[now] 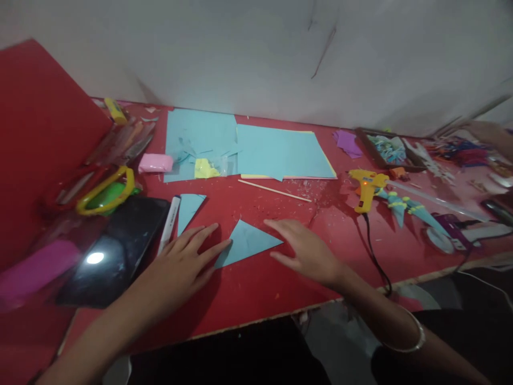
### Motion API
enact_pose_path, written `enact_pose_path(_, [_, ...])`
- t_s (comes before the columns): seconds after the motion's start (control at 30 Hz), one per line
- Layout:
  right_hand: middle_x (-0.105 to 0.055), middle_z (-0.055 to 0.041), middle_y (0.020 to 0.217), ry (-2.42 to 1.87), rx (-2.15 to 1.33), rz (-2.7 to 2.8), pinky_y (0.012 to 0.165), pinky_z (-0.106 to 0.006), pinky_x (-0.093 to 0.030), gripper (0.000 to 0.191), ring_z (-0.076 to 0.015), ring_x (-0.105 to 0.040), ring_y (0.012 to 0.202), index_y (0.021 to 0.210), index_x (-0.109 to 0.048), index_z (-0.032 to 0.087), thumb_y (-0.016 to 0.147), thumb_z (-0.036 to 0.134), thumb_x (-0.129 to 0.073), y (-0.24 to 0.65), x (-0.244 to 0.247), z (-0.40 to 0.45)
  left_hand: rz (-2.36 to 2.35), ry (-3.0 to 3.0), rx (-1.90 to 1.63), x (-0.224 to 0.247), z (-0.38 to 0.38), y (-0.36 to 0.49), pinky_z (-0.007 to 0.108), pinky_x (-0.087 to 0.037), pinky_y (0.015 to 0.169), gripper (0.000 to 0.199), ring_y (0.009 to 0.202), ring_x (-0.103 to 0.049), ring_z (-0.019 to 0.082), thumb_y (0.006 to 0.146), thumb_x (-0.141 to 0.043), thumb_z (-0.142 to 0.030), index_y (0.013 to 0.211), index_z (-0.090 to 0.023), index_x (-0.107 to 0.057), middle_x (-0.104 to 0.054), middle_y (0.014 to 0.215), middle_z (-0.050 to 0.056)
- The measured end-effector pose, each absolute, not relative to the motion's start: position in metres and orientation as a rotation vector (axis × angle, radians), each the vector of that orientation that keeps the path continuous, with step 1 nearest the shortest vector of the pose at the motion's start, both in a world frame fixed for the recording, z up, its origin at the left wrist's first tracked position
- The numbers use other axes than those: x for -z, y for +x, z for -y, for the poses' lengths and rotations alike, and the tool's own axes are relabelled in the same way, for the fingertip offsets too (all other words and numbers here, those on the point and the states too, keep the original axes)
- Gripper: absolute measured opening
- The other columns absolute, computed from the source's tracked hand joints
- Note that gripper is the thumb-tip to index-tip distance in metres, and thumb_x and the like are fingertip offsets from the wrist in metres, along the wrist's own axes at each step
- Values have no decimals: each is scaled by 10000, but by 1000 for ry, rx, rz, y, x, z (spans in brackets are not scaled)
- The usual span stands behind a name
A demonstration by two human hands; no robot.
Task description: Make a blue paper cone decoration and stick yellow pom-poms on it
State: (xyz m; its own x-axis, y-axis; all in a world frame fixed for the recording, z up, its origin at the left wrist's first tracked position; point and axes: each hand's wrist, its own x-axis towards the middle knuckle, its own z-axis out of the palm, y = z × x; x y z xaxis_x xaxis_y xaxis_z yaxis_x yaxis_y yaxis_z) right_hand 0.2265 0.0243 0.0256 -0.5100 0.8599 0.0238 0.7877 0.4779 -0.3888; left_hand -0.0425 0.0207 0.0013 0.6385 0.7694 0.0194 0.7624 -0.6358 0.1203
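A light blue paper triangle [250, 243] lies on the red table between my hands. My left hand [186, 259] is spread flat at its left side, with the index fingertip at the paper's edge. On the right, my right hand [306, 248] has its fingers stretched out around the triangle's pointed end; whether it touches the paper I cannot tell. A second blue paper piece [188, 208] sits beyond my left fingers, beside a white marker [170, 222]. Past the triangle lies a thin wooden stick [274, 190].
Blue sheets [280, 152] lie along the wall, with a yellow scrap [206, 168] and a pink block [155, 163] nearby. At left are a dark tablet-like slab [120, 251] and yellow-handled scissors [130, 184]. A yellow glue gun [366, 187] with a cord and a scrap tray [414, 160] stand right.
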Motion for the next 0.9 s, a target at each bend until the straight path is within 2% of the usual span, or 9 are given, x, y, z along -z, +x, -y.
enact_pose_path(0.13, [-521,-100,1165,-1399,-721,2460,919,-387,-420,540,-210,-474,1093,1294,-374,188,782,171,-542,207,-30,-26,-1298,2702,-133,-3,-21,-40,500,-419,883,483,1181,-422,291,826,-411,-181,1285,-330,-409,-427,1332,84])
enact_pose_path(0.3, [-499,-82,1221,-1308,-1050,2244,939,-337,-399,539,-173,-479,1110,1282,-362,208,775,80,-491,204,-24,-26,-1267,2675,-110,-9,-23,-41,453,-443,874,442,1178,-434,269,831,-432,-206,1254,-332,-444,-457,1311,64])
enact_pose_path(0.4, [-557,-64,1138,-1271,-1238,2075,839,-313,-450,458,-155,-545,1000,1241,-379,222,806,104,-458,204,-23,-30,-1229,2722,-150,-13,-24,-37,414,-455,865,460,1168,-445,264,816,-491,-310,1271,-290,-425,-451,1322,74])
enact_pose_path(0.5, [-603,-52,980,-1205,-1432,1901,704,-262,-473,361,-118,-579,818,1195,-377,193,843,119,-407,202,-25,-36,-1213,2888,-269,-20,-25,-29,427,-389,945,568,1222,-387,279,781,-533,-391,1308,-251,-375,-405,1373,82])
enact_pose_path(0.63, [-600,-31,835,-1184,-1553,1832,547,-210,-442,309,-80,-527,602,1181,-365,169,872,161,-371,203,-31,-45,-1162,3121,-357,-33,-30,-22,416,-316,990,401,1093,-518,216,847,-361,-136,1219,-233,-473,-573,1216,47])
enact_pose_path(0.7, [-593,-34,838,-1201,-1401,1912,569,-228,-455,330,-92,-534,625,1197,-363,172,868,188,-387,205,-36,-50,-1138,3151,-327,-40,-33,-21,404,-359,936,433,917,-598,192,824,-292,-32,1154,-200,-518,-660,1036,46])
enact_pose_path(0.77, [-588,-57,918,-1206,-1020,2060,693,-290,-469,344,-131,-560,779,1188,-404,185,848,222,-440,207,-42,-55,-1155,3105,-280,-45,-37,-20,375,-420,830,402,766,-615,183,822,-280,-24,1063,-179,-562,-683,865,46])
enact_pose_path(0.83, [-577,-71,988,-1149,-509,2214,850,-380,-409,295,-172,-532,931,1115,-494,193,827,254,-484,205,-48,-59,-1183,3040,-281,-49,-41,-19,333,-444,713,346,670,-604,175,846,-280,-65,934,-176,-595,-667,742,43])
enact_pose_path(0.9, [-585,-65,972,-1012,-121,2342,929,-427,-328,213,-174,-529,921,1006,-567,188,830,264,-474,199,-53,-61,-1177,3016,-336,-51,-44,-17,304,-433,625,336,586,-582,165,872,-271,-125,801,-177,-595,-638,646,32])
